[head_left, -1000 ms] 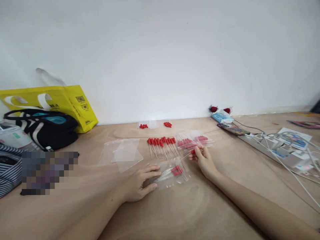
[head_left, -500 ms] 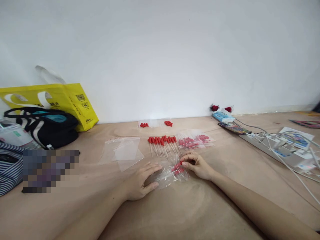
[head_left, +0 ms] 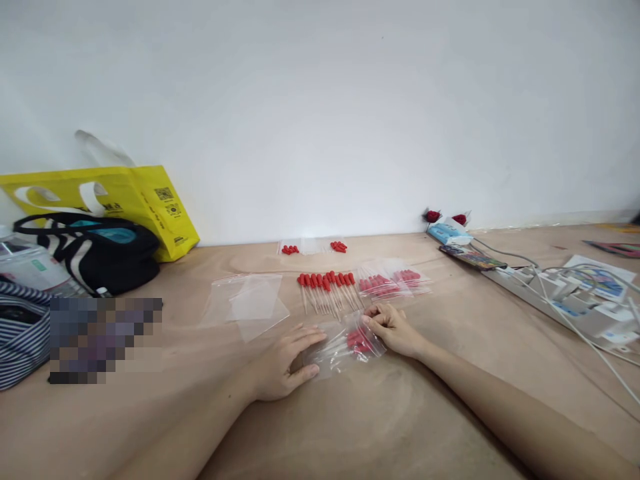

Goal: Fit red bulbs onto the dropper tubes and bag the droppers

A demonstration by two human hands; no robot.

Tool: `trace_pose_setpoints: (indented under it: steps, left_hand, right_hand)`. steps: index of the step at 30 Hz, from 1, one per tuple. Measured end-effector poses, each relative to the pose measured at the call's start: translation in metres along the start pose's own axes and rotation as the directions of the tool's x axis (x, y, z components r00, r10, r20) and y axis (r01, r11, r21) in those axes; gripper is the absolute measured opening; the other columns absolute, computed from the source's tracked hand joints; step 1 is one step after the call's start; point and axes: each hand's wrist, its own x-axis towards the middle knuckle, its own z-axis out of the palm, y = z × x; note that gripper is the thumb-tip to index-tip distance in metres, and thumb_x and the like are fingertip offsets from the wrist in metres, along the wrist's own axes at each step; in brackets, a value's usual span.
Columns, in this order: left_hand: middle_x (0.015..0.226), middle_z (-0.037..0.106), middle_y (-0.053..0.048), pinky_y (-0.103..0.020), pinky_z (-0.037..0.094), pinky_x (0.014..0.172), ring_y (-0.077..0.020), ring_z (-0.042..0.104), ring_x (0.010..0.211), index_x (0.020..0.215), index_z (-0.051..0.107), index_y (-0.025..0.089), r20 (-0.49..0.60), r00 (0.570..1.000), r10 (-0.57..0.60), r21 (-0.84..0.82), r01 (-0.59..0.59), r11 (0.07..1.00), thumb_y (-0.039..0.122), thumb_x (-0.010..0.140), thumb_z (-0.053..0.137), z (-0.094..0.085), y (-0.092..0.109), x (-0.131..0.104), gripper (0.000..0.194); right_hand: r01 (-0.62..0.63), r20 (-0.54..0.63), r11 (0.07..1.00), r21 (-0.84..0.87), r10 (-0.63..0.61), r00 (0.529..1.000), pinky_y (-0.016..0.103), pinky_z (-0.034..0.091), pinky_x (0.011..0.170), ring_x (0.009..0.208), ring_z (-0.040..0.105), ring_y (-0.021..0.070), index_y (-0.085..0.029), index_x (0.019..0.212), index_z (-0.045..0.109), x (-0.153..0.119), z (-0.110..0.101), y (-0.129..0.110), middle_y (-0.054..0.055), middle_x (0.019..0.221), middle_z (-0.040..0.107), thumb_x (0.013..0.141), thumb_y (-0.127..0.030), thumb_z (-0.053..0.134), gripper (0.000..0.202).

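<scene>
In front of me lies a clear zip bag [head_left: 334, 347] with several red-bulbed droppers [head_left: 359, 341] inside, their bulbs toward the right. My right hand [head_left: 393, 327] pinches the upper right corner of this bag between thumb and fingers. Flat on the table, my left hand [head_left: 293, 360] has its fingers stretched out, with fingertips and thumb against the bag's left end. Just beyond the bag, loose droppers with red bulbs [head_left: 325, 281] lie in a row, thin tips toward me. Filled bags of droppers [head_left: 383, 283] overlap to the right of that row.
Flat clear bags [head_left: 245, 300] lie left of the row. More red bulbs [head_left: 339, 247] sit near the wall. A yellow bag [head_left: 173, 220] and a black bag [head_left: 130, 260] stand at left. A power strip [head_left: 575, 310] with cables and a blue packet [head_left: 450, 233] are at right.
My right hand has closed on the bag's edge, and the bag's right end is pulled flatter and slightly right, the bulbs inside shifting along. My left hand stays nearly in place.
</scene>
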Motion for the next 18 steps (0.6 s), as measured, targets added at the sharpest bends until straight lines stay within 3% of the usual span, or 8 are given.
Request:
trace_pose_setpoints:
  steps: [5,9,12,14,18]
  left_hand:
    - [0.132,0.044,-0.006,-0.044,0.025,0.105,-0.0217,0.037,0.123,0.126,0.041,0.022,0.001,1.000,0.023,0.000,-0.023,1.000,0.031,0.082,0.049,0.000,0.001,0.000,0.045]
    - [0.131,0.045,-0.007,-0.044,0.026,0.104,-0.0221,0.038,0.122,0.123,0.045,0.021,-0.007,1.000,0.023,-0.002,-0.023,1.000,0.032,0.083,0.049,-0.001,0.002,0.001,0.042]
    - [0.131,0.045,-0.007,-0.045,0.025,0.104,-0.0221,0.038,0.122,0.123,0.045,0.022,-0.012,1.000,0.029,-0.001,-0.029,1.000,0.032,0.083,0.049,-0.001,0.000,0.001,0.041]
    - [0.131,0.044,-0.006,-0.045,0.025,0.104,-0.0221,0.038,0.122,0.123,0.045,0.023,-0.018,0.999,0.033,-0.010,-0.033,0.999,0.033,0.083,0.048,0.000,-0.002,0.001,0.041]
    - [0.132,0.043,-0.005,-0.044,0.025,0.104,-0.0224,0.038,0.122,0.124,0.044,0.025,-0.026,0.999,0.028,-0.028,-0.029,0.999,0.035,0.083,0.049,0.002,-0.004,-0.001,0.042]
  right_hand:
    - [0.055,0.003,0.988,0.143,-0.056,0.998,0.029,0.040,0.068,0.071,0.055,0.0157,-0.016,0.042,0.049,0.002,-0.007,0.008,0.004,0.074,0.062,0.075,-0.042,0.053,0.042]
    - [0.001,-0.107,0.986,0.169,0.017,0.994,0.023,0.038,0.053,0.056,0.050,0.0117,-0.017,0.061,0.055,0.020,-0.014,0.008,0.001,0.061,0.057,0.073,-0.034,0.055,0.021]
    - [-0.007,-0.131,0.998,0.070,0.016,0.991,0.022,0.040,0.056,0.060,0.053,0.0116,-0.015,0.079,0.059,0.047,-0.010,-0.002,0.001,0.069,0.061,0.071,-0.025,0.057,0.012]
    - [-0.022,-0.049,1.000,-0.020,0.021,0.999,0.022,0.042,0.061,0.064,0.056,0.0118,-0.015,0.085,0.061,0.070,-0.002,-0.012,0.002,0.071,0.062,0.070,-0.022,0.058,0.017]
    - [-0.054,-0.028,0.996,-0.067,0.052,0.998,0.025,0.042,0.065,0.065,0.057,0.0141,-0.014,0.095,0.063,0.111,0.019,-0.023,0.004,0.070,0.063,0.071,-0.022,0.058,0.026]
